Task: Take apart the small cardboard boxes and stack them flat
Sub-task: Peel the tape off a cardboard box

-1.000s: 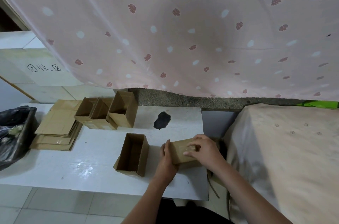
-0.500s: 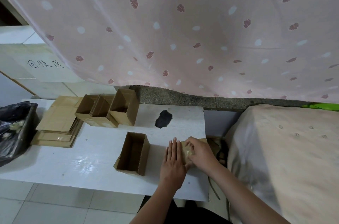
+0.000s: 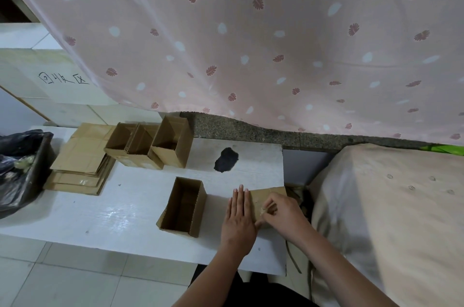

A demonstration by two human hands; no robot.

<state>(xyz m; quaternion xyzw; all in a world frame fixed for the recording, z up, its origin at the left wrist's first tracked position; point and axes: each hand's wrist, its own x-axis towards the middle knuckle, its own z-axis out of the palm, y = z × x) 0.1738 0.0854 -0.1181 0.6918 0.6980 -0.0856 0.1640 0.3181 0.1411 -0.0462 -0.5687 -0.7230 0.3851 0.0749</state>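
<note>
Handwriting "回收区" on white sheet (image 3: pixel 62 78); left hand (image 3: pixel 238 221) flat on flattened box (image 3: pixel 266 197), right hand (image 3: pixel 281 213) grip pinching tape (image 3: pixel 263 210).

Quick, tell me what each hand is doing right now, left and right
Left hand: open, fingers straight, pressing flat on the flattened box.
Right hand: fingers curled, pinching something small at the box; likely tape, cannot tell.

Bare white table (image 3: pixel 105 208) is lying open left of the upright open box (image 3: pixel 182 207) (three more boxes (image 3: pixel 148 145) are crowding the back edge).
</note>
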